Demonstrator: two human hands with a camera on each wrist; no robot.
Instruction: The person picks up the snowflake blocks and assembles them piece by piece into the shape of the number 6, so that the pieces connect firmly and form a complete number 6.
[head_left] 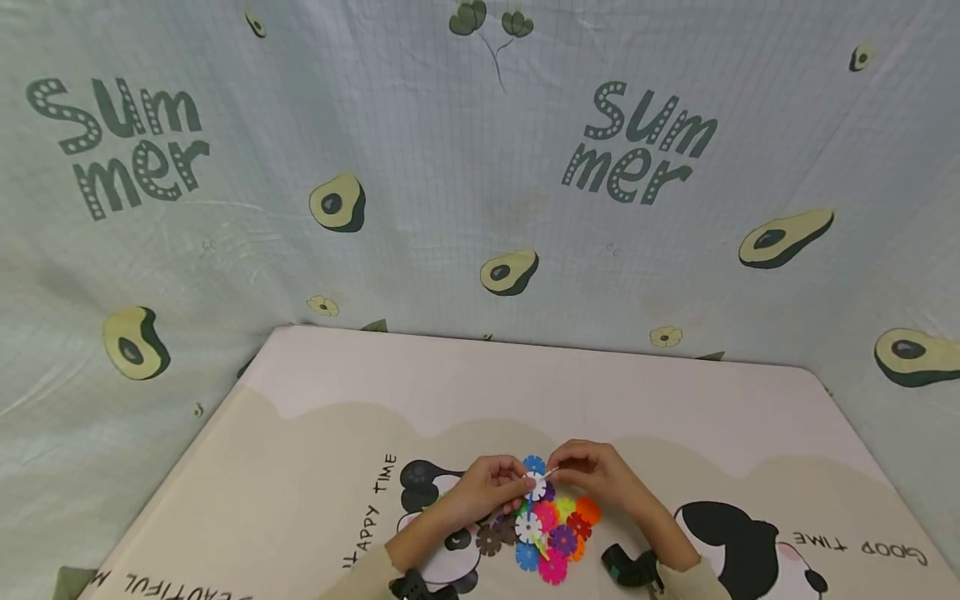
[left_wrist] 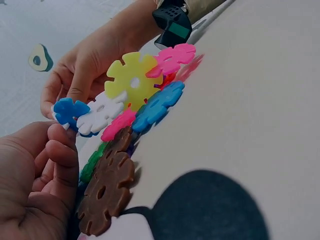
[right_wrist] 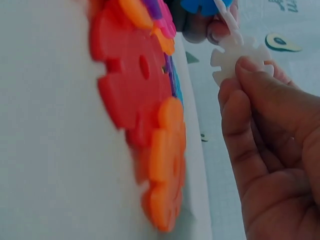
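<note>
My left hand pinches a white notched flower-shaped plastic disc by its left edge. A blue disc sits right at the left fingertips in the left wrist view, overlapping a white disc there. My right hand pinches another white disc between thumb and forefinger. Its rim meets the left hand's white disc, which shows edge-on in the right wrist view. Just below both hands lies a pile of colourful discs, with a brown disc, a pink disc and a red disc among them.
The pile rests on a table covered with a printed cloth showing cartoon animals and lettering. An orange disc marks the pile's right side. Behind the table hangs a pale curtain with avocado prints. Dark camera mounts sit on both wrists.
</note>
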